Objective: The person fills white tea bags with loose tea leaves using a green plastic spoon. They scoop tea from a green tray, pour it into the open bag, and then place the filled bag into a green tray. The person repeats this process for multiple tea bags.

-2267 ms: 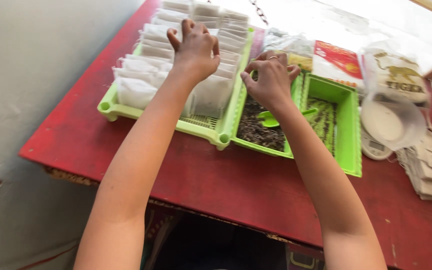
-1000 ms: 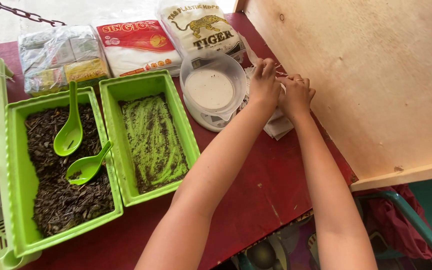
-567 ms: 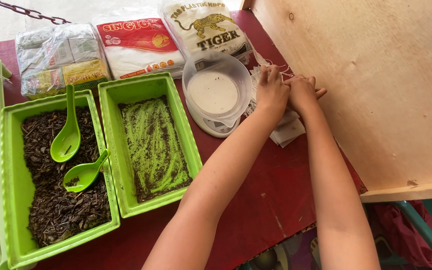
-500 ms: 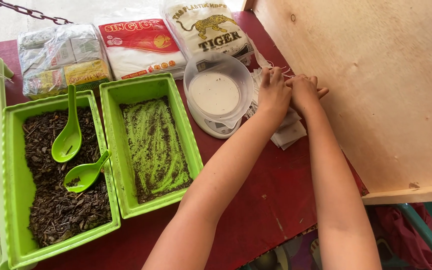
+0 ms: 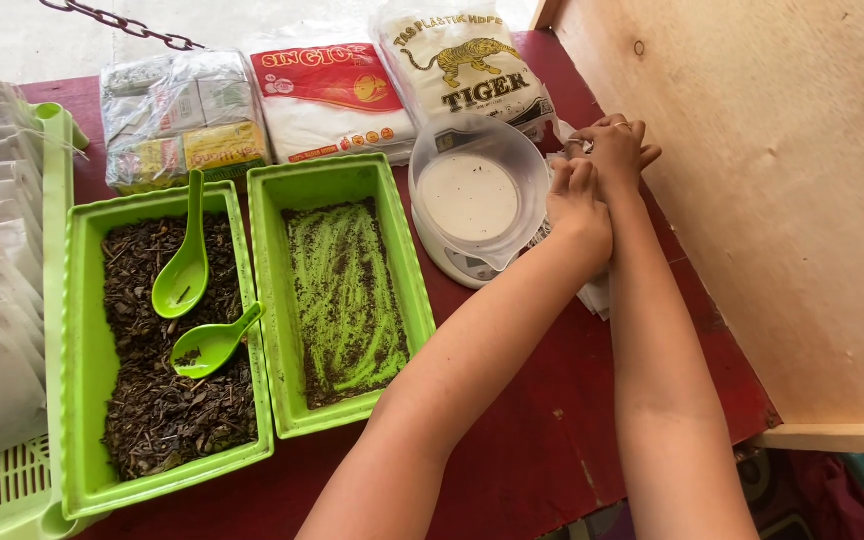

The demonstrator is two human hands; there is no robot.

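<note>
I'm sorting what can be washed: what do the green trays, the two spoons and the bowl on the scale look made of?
Green trays: apparently moulded plastic, uniform lime colour, rounded rims. Two spoons: same glossy green plastic, by their sheen. Bowl: clear, thin-walled, probably plastic; the scale shows through it.

Sunlit red table [image 5: 552, 440], plywood panel [image 5: 782, 200]

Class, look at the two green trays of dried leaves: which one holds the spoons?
The left tray, heaped with dark leaves; both green spoons lie in it. The right tray has only a thin scatter and no spoon.
</note>
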